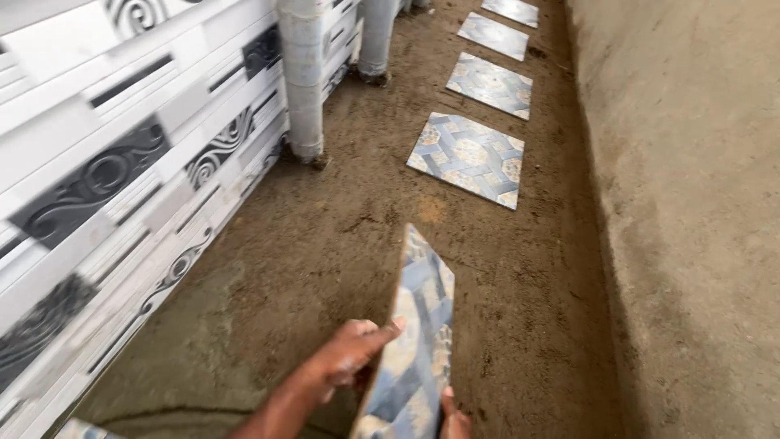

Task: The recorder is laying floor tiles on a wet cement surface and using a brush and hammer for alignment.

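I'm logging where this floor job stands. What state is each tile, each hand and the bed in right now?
Held tile: off the ground, tilted on edge, patterned face showing.
Left hand: gripping the held tile's left edge.
Right hand: mostly out of frame, fingers on the tile's lower right edge.
Nearest laid tile: lying flat on the bed.
Three farther tiles: flat, in a row, spaced apart.
Mortar bed: brown, rough, uncovered around the tiles.

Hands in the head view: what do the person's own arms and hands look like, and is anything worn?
Both are bare. The left hand and its forearm show no sleeve, glove, watch or ring. Only the fingertips of the right hand show, also ungloved.
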